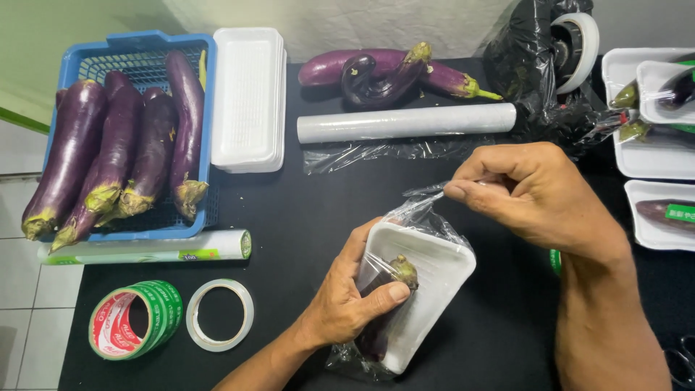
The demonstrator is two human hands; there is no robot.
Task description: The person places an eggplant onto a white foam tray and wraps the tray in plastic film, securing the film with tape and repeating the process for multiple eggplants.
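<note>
While the left hand point(347, 300) cups a white foam tray point(423, 279) from below, thumb pressed across the top to pin an eggplant point(394, 279) in place, the right hand point(532, 192) pinches a loose edge of clear plastic wrap point(427, 210) between thumb and forefinger, the other fingers curled in, and draws it up and away so the film pulls taut over the tray. This tray sits tilted above the middle of a black table point(289, 217), held rather than resting flat, which leaves room for the film to pass underneath. Just beyond the hands lies a roll of plastic wrap point(405, 123) with a sheet trailing toward them, and behind it three loose eggplants point(391, 72). At far left, a blue basket point(134, 51) holds more eggplants, stems toward the viewer, beside a stack of empty white trays point(250, 98) (both within easy reach). Near the front left lie a boxed roll point(145, 250), a red and green tape roll point(134, 318) and a clear tape roll point(221, 315). Finished trays point(655, 156) gather at the right edge, and what may be a tape dispenser point(575, 40) sits under black plastic
</note>
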